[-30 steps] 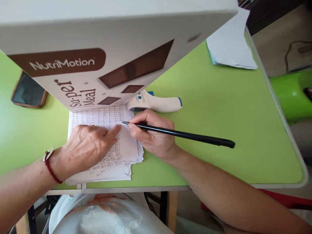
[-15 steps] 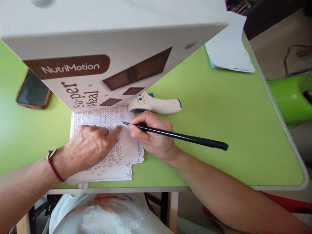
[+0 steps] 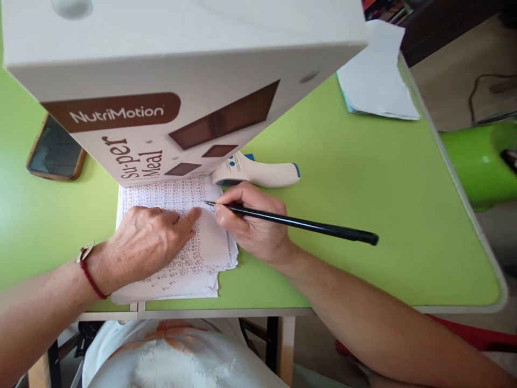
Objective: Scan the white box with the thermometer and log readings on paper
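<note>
A black pen (image 3: 301, 221) is pinched between the thumb and fingers of my right hand (image 3: 254, 221). Its tip is at the handwritten sheet (image 3: 214, 237), the top one of a stack of papers, right of the dense rows of small writing. My left hand (image 3: 151, 237) lies on the left part of that sheet, fingers stretched out, the index fingertip just short of the pen tip. Part of the writing is covered by this hand. Just beyond my right hand lies a white and blue infrared thermometer (image 3: 269, 173).
A large white NutriMotion box (image 3: 141, 129) stands behind the papers, at their far edge. Left of it rests a phone (image 3: 56, 148) in a brown case, partly covered. More sheets (image 3: 375, 75) lie at the back right of the green table (image 3: 383, 188). A green object (image 3: 476, 167) stands beyond the right edge.
The view has shifted very slightly. My right hand keeps the pen almost in the same spot, and my left hand stays on the sheet.
</note>
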`<control>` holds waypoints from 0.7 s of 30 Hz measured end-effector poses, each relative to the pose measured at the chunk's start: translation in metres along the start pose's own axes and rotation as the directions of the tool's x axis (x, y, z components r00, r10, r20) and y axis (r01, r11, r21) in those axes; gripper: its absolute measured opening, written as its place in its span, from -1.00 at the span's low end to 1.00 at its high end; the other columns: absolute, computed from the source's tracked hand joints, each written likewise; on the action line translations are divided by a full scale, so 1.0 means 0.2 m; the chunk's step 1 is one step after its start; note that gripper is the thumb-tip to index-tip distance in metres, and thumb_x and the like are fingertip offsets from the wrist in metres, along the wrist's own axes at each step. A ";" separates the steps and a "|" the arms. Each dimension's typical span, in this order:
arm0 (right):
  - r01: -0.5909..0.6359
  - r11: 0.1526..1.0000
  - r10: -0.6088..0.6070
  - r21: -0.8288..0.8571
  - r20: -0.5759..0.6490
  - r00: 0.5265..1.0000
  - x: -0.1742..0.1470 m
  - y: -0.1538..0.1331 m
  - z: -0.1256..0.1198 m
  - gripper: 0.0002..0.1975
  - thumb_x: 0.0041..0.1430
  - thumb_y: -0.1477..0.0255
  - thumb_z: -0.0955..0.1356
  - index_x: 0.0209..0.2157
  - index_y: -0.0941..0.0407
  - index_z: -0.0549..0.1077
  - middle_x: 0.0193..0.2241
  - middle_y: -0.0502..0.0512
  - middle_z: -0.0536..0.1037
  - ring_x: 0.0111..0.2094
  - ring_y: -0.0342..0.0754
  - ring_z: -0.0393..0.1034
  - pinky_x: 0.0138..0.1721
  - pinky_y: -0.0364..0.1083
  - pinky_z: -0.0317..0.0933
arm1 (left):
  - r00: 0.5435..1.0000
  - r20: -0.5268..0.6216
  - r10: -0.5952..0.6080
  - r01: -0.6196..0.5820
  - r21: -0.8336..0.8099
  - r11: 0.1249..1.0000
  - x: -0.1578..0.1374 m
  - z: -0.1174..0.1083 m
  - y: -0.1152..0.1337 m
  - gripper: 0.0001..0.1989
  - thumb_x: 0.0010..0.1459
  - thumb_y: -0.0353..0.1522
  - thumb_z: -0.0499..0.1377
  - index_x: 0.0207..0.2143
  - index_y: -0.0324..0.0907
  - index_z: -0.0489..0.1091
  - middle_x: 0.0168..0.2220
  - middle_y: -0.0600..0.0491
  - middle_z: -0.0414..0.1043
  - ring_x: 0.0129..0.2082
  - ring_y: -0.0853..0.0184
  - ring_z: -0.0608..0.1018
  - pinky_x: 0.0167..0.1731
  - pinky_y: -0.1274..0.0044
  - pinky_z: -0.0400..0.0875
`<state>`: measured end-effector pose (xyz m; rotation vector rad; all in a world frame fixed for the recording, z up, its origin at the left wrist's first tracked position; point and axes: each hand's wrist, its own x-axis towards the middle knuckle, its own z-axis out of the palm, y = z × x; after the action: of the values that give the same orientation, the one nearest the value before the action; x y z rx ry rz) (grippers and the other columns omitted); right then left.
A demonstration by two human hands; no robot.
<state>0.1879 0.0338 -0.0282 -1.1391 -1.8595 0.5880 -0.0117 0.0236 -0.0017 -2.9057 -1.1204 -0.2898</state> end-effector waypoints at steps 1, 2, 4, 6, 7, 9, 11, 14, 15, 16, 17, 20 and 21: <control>0.007 1.000 -0.007 0.005 0.005 1.000 0.00 0.00 0.00 -0.87 0.06 0.52 0.31 -0.52 0.06 0.29 -0.65 -0.13 0.36 -0.64 -0.21 0.22 -0.60 -0.19 0.18 | 1.000 0.003 -0.001 0.001 -0.001 1.000 0.00 0.00 0.00 -0.84 0.27 -0.32 0.06 -0.17 -0.19 0.35 -0.62 0.16 0.40 -0.73 0.33 0.40 -0.74 0.50 -0.13; 0.011 1.000 -0.011 0.015 0.014 1.000 0.00 0.00 0.00 -0.87 0.06 0.52 0.31 -0.52 0.06 0.29 -0.64 -0.12 0.37 -0.63 -0.22 0.22 -0.60 -0.20 0.18 | 1.000 0.005 -0.002 0.002 -0.002 1.000 0.00 0.00 0.00 -0.84 0.27 -0.32 0.06 -0.17 -0.19 0.35 -0.62 0.17 0.39 -0.73 0.32 0.40 -0.74 0.50 -0.13; 0.011 0.999 -0.012 0.038 0.027 1.000 0.00 0.00 0.00 -0.86 0.06 0.52 0.31 -0.53 0.07 0.29 -0.64 -0.12 0.37 -0.63 -0.22 0.23 -0.60 -0.20 0.17 | 1.000 0.006 -0.003 0.003 0.000 1.000 0.00 0.00 0.00 -0.85 0.27 -0.33 0.06 -0.17 -0.19 0.36 -0.63 0.17 0.39 -0.73 0.32 0.40 -0.74 0.50 -0.14; 0.015 0.999 -0.017 0.049 0.040 0.999 0.00 0.00 0.00 -0.86 0.06 0.52 0.31 -0.53 0.07 0.29 -0.65 -0.13 0.36 -0.63 -0.22 0.21 -0.62 -0.20 0.15 | 1.000 -0.001 -0.004 0.004 0.002 1.000 0.00 0.00 0.00 -0.85 0.27 -0.34 0.05 -0.17 -0.19 0.36 -0.63 0.16 0.39 -0.73 0.33 0.40 -0.74 0.50 -0.14; 0.018 0.999 -0.020 0.046 0.045 0.999 0.00 0.00 -0.01 -0.86 0.06 0.52 0.31 -0.53 0.07 0.29 -0.65 -0.13 0.36 -0.64 -0.22 0.20 -0.62 -0.20 0.14 | 1.000 -0.006 -0.003 0.003 0.000 1.000 0.00 0.01 0.00 -0.84 0.27 -0.33 0.05 -0.18 -0.19 0.36 -0.63 0.16 0.39 -0.73 0.33 0.40 -0.74 0.50 -0.13; 0.023 0.999 -0.025 0.035 0.043 0.999 0.00 0.00 -0.01 -0.86 0.05 0.53 0.30 -0.54 0.06 0.29 -0.66 -0.13 0.35 -0.65 -0.22 0.19 -0.63 -0.20 0.13 | 1.000 -0.010 -0.005 0.005 -0.001 1.000 0.00 0.01 0.00 -0.84 0.28 -0.33 0.04 -0.18 -0.19 0.35 -0.62 0.15 0.40 -0.73 0.35 0.40 -0.74 0.51 -0.12; 0.024 0.999 -0.026 0.031 0.037 0.999 0.00 0.00 -0.01 -0.86 0.05 0.53 0.31 -0.53 0.06 0.28 -0.66 -0.13 0.35 -0.65 -0.22 0.20 -0.62 -0.20 0.14 | 1.000 -0.008 -0.005 0.005 -0.001 1.000 0.00 0.01 0.00 -0.84 0.28 -0.32 0.04 -0.18 -0.19 0.36 -0.62 0.15 0.40 -0.73 0.36 0.40 -0.74 0.52 -0.11; 0.023 0.999 -0.024 0.027 0.031 0.999 0.00 0.00 -0.01 -0.86 0.05 0.53 0.30 -0.53 0.06 0.28 -0.66 -0.14 0.35 -0.65 -0.22 0.20 -0.62 -0.20 0.14 | 1.000 -0.011 -0.004 0.004 0.003 1.000 0.00 0.00 0.00 -0.84 0.27 -0.33 0.05 -0.18 -0.19 0.36 -0.62 0.15 0.41 -0.73 0.36 0.40 -0.74 0.52 -0.10; 0.020 1.000 -0.021 0.021 0.028 0.999 0.00 0.00 -0.01 -0.86 0.05 0.53 0.30 -0.53 0.06 0.28 -0.67 -0.14 0.34 -0.65 -0.22 0.20 -0.62 -0.20 0.14 | 1.000 -0.011 -0.003 0.003 0.003 1.000 0.00 0.00 0.00 -0.84 0.27 -0.33 0.05 -0.18 -0.19 0.36 -0.62 0.15 0.41 -0.73 0.35 0.40 -0.74 0.52 -0.10; 0.019 1.000 -0.019 0.016 0.024 1.000 0.00 0.00 -0.01 -0.86 0.04 0.53 0.30 -0.53 0.06 0.28 -0.67 -0.14 0.34 -0.65 -0.22 0.20 -0.62 -0.20 0.15 | 1.000 -0.011 -0.003 0.003 0.004 1.000 0.00 0.00 0.00 -0.84 0.27 -0.33 0.05 -0.18 -0.19 0.36 -0.61 0.15 0.41 -0.72 0.35 0.41 -0.74 0.52 -0.10; 0.020 1.000 -0.020 0.011 0.024 1.000 0.00 0.00 -0.01 -0.86 0.05 0.53 0.30 -0.53 0.06 0.28 -0.67 -0.14 0.35 -0.65 -0.22 0.21 -0.62 -0.20 0.15 | 1.000 -0.009 -0.001 0.001 0.003 1.000 0.00 0.00 0.00 -0.84 0.27 -0.33 0.06 -0.17 -0.19 0.36 -0.61 0.15 0.42 -0.73 0.34 0.41 -0.74 0.52 -0.10; 0.030 0.999 -0.031 0.010 0.036 0.999 0.00 0.01 -0.01 -0.87 0.05 0.53 0.31 -0.52 0.07 0.28 -0.65 -0.13 0.36 -0.64 -0.22 0.23 -0.61 -0.21 0.16 | 1.000 -0.007 0.001 -0.001 -0.004 1.000 0.00 0.00 0.00 -0.83 0.26 -0.32 0.07 -0.17 -0.20 0.37 -0.62 0.16 0.41 -0.73 0.33 0.41 -0.75 0.51 -0.10; 0.030 0.999 -0.030 0.011 0.033 0.999 0.00 0.01 -0.01 -0.87 0.05 0.53 0.31 -0.52 0.07 0.28 -0.65 -0.13 0.36 -0.64 -0.23 0.23 -0.61 -0.21 0.16 | 1.000 -0.011 0.001 -0.001 -0.005 1.000 0.00 0.00 0.00 -0.83 0.26 -0.32 0.07 -0.16 -0.20 0.37 -0.62 0.17 0.41 -0.73 0.32 0.40 -0.75 0.51 -0.10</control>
<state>0.1899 0.0345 -0.0282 -1.0991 -1.8966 0.6022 -0.0122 0.0236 -0.0019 -2.9054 -1.1183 -0.3089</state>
